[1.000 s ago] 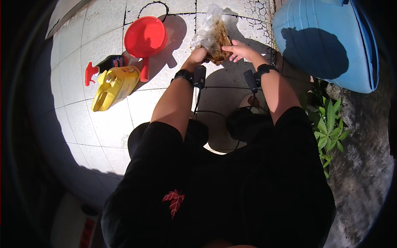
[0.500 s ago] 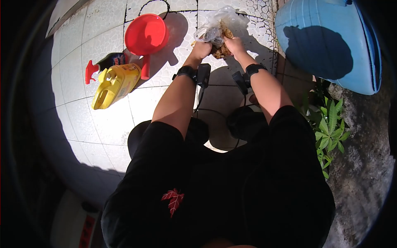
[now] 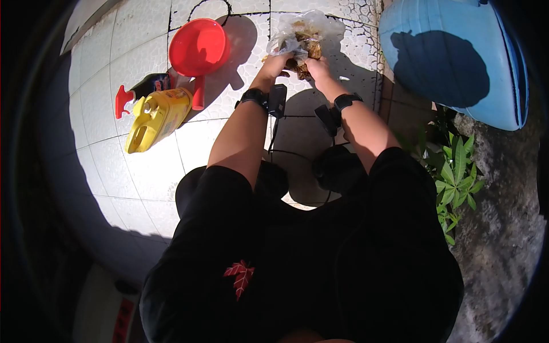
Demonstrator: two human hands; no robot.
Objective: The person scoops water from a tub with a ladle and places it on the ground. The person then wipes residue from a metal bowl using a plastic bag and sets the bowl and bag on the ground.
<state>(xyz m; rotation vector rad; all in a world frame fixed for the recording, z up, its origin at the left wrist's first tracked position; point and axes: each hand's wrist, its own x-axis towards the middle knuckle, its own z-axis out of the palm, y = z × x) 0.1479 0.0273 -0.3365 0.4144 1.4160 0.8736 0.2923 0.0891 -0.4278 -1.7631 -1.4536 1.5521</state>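
A clear plastic bag (image 3: 329,26) lies on the tiles at the top middle, with brown crumpled stuff (image 3: 313,50) like dry leaves in and below its mouth. My left hand (image 3: 277,66) grips the near left edge of the bag, its fingers partly hidden under the plastic. On the other side my right hand (image 3: 318,68) is closed on the brown crumpled stuff, thumb side toward the bag. Both wrists wear black straps with small box-shaped devices and cables.
To the left lie a red dipper (image 3: 199,48), a yellow jug-shaped bottle (image 3: 163,117) and a dark spray bottle (image 3: 150,86) with a red trigger. A big blue plastic barrel (image 3: 440,68) lies at the upper right. A green plant (image 3: 456,171) grows by the rough ground.
The bag has spread wider, and more of the brown stuff shows inside it. My right hand has shifted slightly left and down; the fingers of my left hand have loosened somewhat.
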